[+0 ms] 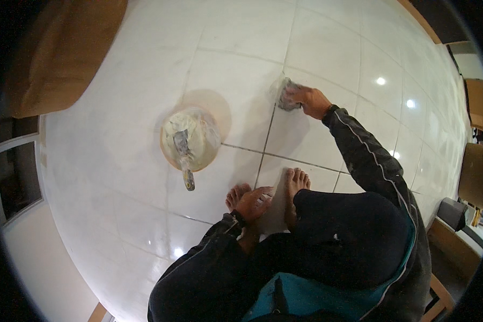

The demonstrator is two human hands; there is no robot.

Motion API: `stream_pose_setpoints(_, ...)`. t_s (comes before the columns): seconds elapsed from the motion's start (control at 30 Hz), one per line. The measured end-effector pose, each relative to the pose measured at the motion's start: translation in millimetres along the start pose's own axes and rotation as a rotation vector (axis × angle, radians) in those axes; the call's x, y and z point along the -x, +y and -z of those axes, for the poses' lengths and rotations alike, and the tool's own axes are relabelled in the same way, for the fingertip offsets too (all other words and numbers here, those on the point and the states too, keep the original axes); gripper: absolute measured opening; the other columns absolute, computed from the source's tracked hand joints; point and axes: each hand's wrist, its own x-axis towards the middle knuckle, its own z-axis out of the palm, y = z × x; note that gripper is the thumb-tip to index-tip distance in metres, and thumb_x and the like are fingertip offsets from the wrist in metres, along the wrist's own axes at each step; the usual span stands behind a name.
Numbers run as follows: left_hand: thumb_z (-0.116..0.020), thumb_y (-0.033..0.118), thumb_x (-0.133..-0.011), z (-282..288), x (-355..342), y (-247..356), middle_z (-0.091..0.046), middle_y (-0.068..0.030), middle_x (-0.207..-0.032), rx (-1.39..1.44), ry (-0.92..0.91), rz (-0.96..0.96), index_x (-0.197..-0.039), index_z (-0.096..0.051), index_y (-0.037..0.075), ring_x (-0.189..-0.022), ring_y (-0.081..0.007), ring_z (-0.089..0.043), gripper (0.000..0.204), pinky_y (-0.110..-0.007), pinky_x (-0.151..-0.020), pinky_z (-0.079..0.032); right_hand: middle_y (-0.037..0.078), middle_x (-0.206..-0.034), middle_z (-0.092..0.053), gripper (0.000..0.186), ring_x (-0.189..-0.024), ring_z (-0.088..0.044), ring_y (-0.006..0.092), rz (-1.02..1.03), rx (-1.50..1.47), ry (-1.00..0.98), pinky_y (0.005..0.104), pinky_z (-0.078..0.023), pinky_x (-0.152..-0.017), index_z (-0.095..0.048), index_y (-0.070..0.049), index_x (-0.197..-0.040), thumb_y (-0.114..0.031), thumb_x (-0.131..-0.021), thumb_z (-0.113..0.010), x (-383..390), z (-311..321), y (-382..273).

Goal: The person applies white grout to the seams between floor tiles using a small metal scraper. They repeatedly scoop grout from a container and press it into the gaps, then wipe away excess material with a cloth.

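My right hand [312, 101] reaches out over the white tiled floor [236, 70] and is closed on a crumpled grey rag [288, 96]. The rag presses on the tile by a joint, beside a whitish smear. My left hand [255, 205] hangs by my left foot [236, 194], fingers loosely apart, dusted white and holding nothing I can see. Ahead of it to the left stands a round tub [166, 153] lined with thin plastic, with pale cream paste [201, 137] inside. A putty knife [188, 180] lies across it, its smeared blade on the paste and its handle over the near rim.
Dark joint lines [268, 126] cross near my feet; others look pale and filled. A brown panel [70, 59] stands at the far left, above a white-framed opening [17, 177]. Along the right edge are a dark grey box [452, 213] and brown boards [473, 172].
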Motion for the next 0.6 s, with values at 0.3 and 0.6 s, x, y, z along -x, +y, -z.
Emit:
stream_pose_setpoints(0.3,-0.065,0.017,-0.087,-7.5,0.5,-21.3,-0.068,-0.0146,-0.106,0.178,-0.037,-0.027,-0.122,-0.058,0.002,-0.087,-0.0248,-0.069,0.038,-0.034,-0.078,-0.054,0.013,-0.092,-0.070,0.040,-0.088,-0.065,0.0357,-0.218,0.048,-0.261,0.0464,-0.053,-0.078,-0.069,-0.016,-0.106,-0.002,-0.070,-0.059,-11.9,53.7,-56.1)
stream_pose_setpoints(0.6,-0.061,0.016,-0.090,-9.1,2.0,-22.8,-0.069,-0.0121,-0.106,0.195,-0.065,0.006,-0.125,-0.056,0.004,-0.084,-0.0222,-0.069,0.037,-0.036,-0.077,-0.054,0.016,-0.090,-0.069,0.041,-0.085,-0.067,0.0337,-0.380,0.292,0.096,0.0470,-0.054,-0.073,-0.061,-0.015,-0.117,-0.008,-0.077,-0.057,-59.4,38.5,-31.8)
